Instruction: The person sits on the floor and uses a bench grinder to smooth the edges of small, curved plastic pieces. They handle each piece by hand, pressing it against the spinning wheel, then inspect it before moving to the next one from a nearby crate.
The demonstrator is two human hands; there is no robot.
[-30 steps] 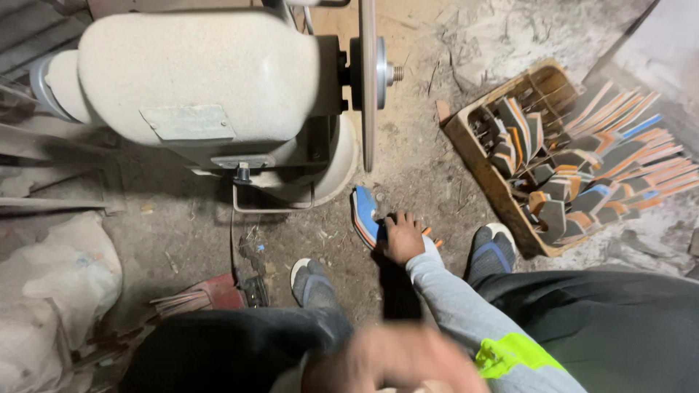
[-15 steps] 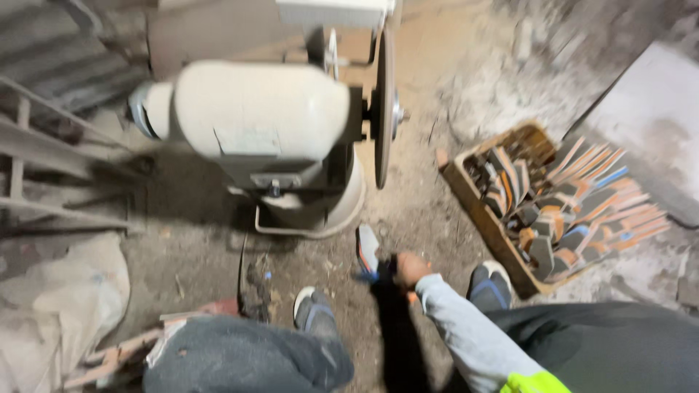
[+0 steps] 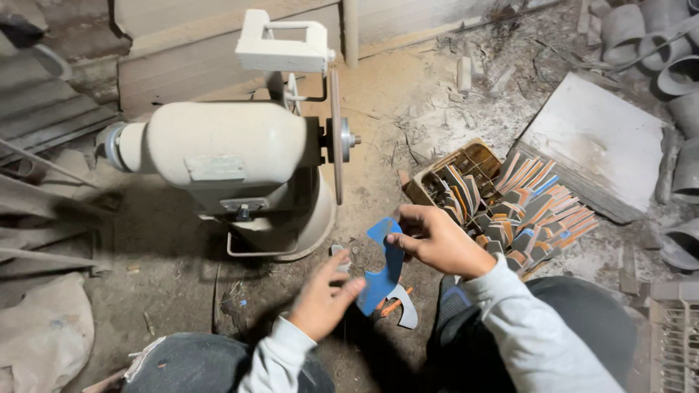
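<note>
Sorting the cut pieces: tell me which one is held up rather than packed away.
The blue curved piece, gripped by both hands; the others stand packed in the wooden box.

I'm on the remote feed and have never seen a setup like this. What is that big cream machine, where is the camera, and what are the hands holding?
The camera sits on the person's head and looks down past their knees to a dusty floor. The cream machine looks like a pedestal grinder: a motor body with a thin disc on its right end. The left hand and right hand together hold a blue curved flat piece, with a grey one beneath it. To the right, a wooden crate holds many similar pieces on edge.
</note>
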